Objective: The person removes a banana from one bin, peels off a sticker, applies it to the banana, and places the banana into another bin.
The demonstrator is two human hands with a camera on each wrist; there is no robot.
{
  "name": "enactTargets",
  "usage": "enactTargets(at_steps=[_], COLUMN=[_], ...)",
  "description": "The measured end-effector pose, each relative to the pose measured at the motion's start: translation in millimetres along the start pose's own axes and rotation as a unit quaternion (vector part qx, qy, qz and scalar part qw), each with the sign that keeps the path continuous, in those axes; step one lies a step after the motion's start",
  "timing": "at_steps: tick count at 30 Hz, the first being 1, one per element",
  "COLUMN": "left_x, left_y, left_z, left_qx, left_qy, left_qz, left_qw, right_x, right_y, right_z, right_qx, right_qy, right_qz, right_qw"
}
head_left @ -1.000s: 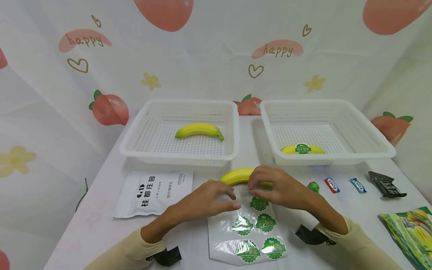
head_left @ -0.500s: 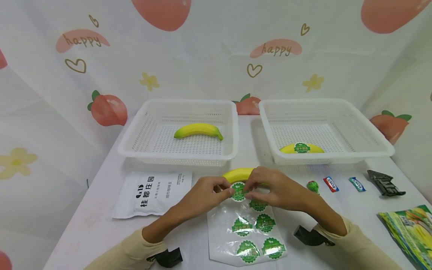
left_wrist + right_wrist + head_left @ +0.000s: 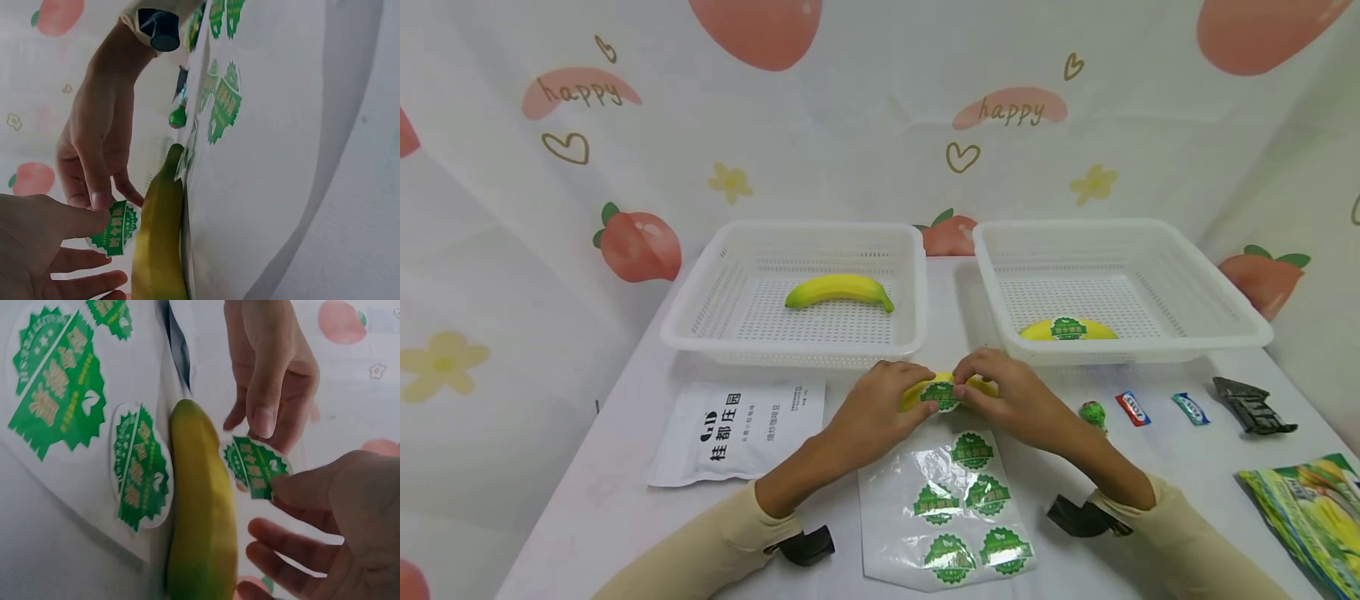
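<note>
A round green-and-white sticker (image 3: 940, 393) is held just over the banana (image 3: 992, 388). My left hand (image 3: 872, 412) pinches the sticker's left edge, its thumb at the lower side. At the other edge my right hand (image 3: 1018, 408) pinches it with thumb and finger. In the right wrist view the sticker (image 3: 255, 465) stands beside the banana (image 3: 203, 506) with both thumbs on it. The left wrist view shows the sticker (image 3: 115, 228) close to the banana's side. In front of the banana lies the sticker sheet (image 3: 887, 500) with several stickers on it.
Two white baskets stand behind: the left basket (image 3: 681, 333) holds a plain banana (image 3: 838, 290), the right basket (image 3: 1247, 333) a stickered banana (image 3: 1093, 330). A white pouch (image 3: 737, 433) lies left. Rightward are a green lollipop (image 3: 1093, 412), small wrapped sweets (image 3: 1132, 408), a black packet (image 3: 1253, 407) and a colourful bag (image 3: 1311, 512).
The sticker came off the sheet's upper left, first with the left hand nearby, then between both hands. Both hands have since moved forward with it to the banana.
</note>
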State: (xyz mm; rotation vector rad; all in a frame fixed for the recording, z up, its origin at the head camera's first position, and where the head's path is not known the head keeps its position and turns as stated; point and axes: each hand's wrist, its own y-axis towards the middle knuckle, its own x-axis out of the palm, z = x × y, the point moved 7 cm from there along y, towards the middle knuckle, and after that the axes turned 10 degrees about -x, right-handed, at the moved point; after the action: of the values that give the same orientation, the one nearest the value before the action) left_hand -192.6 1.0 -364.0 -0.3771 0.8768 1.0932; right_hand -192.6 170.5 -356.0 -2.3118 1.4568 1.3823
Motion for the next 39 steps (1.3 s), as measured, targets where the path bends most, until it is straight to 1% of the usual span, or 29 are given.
enactTargets(at_steps=[2,6,10,14,19,23,25,28,32,35,39], left_x=[3.6,10.9,16.3,19.6,20.0,18.6,18.0,17.7,17.7,17.5,16.7], left_y=[3.6,9.9,13.8,14.3,13.6,14.0,14.2,14.4,15.1,15.4,15.2], left_z=[0.9,-0.3,-3.0,-5.1,-6.5,-7.9,-8.8,-9.9,-9.4,-8.2,-6.9], left_qx=[0.01,0.014,0.011,0.003,-0.01,-0.023,-0.031,-0.039,-0.033,-0.023,-0.014], left_qy=[0.01,0.026,0.053,0.074,0.063,0.049,0.046,0.04,0.036,0.037,0.047], left_qz=[-0.003,-0.006,0.008,0.02,0.017,0.012,0.008,0.002,-0.005,-0.01,-0.016], left_qw=[0.9999,0.9995,0.9985,0.997,0.9979,0.9985,0.9985,0.9985,0.9988,0.999,0.9987], right_x=[1,0,1,4,5,4,6,10,15,15,16], right_y=[0,0,-1,-1,-1,0,-1,-1,-1,-2,-2], right_z=[4,11,16,20,21,15,12,9,12,16,17], right_qx=[0.015,0.037,0.05,0.064,0.069,0.038,0.021,0.004,0.018,0.042,0.051], right_qy=[0.002,0.002,-0.001,-0.001,0.0,0.01,0.013,0.007,-0.016,-0.031,-0.052], right_qz=[0.001,0.006,0.007,-0.003,-0.005,0.004,-0.003,-0.027,-0.05,-0.058,-0.063], right_qw=[1.0,0.999,0.999,0.998,0.998,0.999,1.0,1.0,0.998,0.997,0.995])
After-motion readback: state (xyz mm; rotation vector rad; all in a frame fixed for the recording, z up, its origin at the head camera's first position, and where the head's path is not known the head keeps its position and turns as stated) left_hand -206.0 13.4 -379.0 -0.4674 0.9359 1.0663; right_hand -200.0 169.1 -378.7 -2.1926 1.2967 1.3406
